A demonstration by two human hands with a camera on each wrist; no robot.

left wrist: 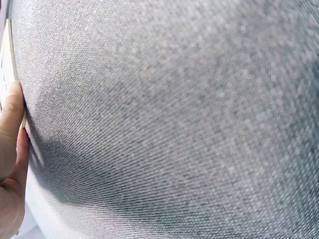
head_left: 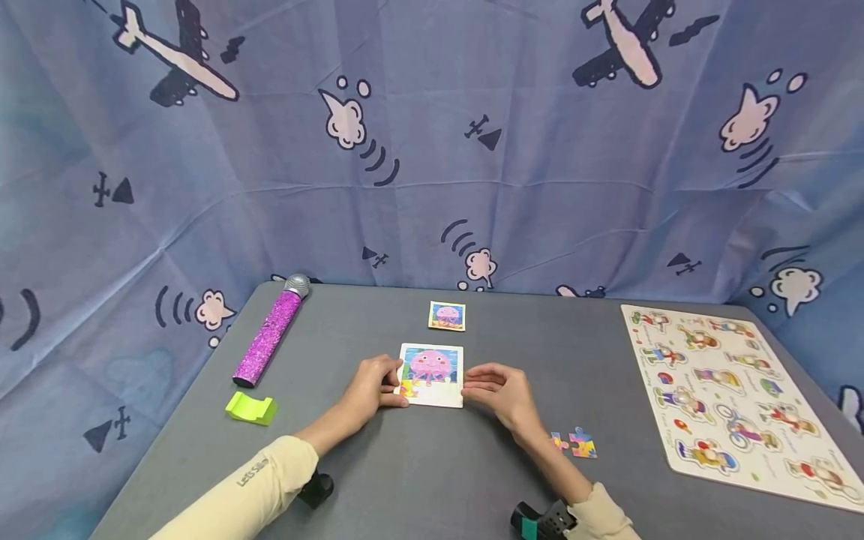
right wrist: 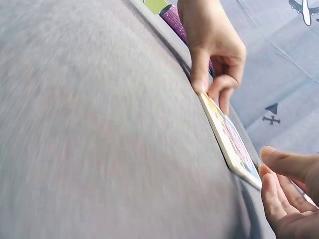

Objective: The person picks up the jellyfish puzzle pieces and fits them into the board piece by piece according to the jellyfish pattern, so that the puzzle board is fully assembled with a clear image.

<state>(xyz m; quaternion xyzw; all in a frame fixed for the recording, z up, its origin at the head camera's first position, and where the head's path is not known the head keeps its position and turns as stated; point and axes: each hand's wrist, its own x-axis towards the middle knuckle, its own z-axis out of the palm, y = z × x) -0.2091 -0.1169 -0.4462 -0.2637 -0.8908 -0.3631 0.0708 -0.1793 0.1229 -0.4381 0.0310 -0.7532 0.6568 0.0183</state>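
A small white-bordered jigsaw board [head_left: 439, 395] with a pink jellyfish picture lies on the grey table between the two hands. Its lower part is bare white, apart from a yellow piece at the lower left. My left hand [head_left: 370, 388] grips the board's left side, thumb near its lower corner and curled fingers along the edge. At the opposite edge, the fingertips of my right hand [head_left: 502, 394] touch the board with the fingers fairly straight. Two loose jigsaw pieces [head_left: 583, 444] lie by the right forearm, one partly hidden behind it.
Behind the board lies a small jellyfish picture card [head_left: 447, 316]. A purple glitter microphone [head_left: 270, 337] and a lime-green block [head_left: 251, 408] are on the left. A large board of figure pieces [head_left: 736, 397] covers the right side. A patterned blue curtain [head_left: 418, 150] hangs behind.
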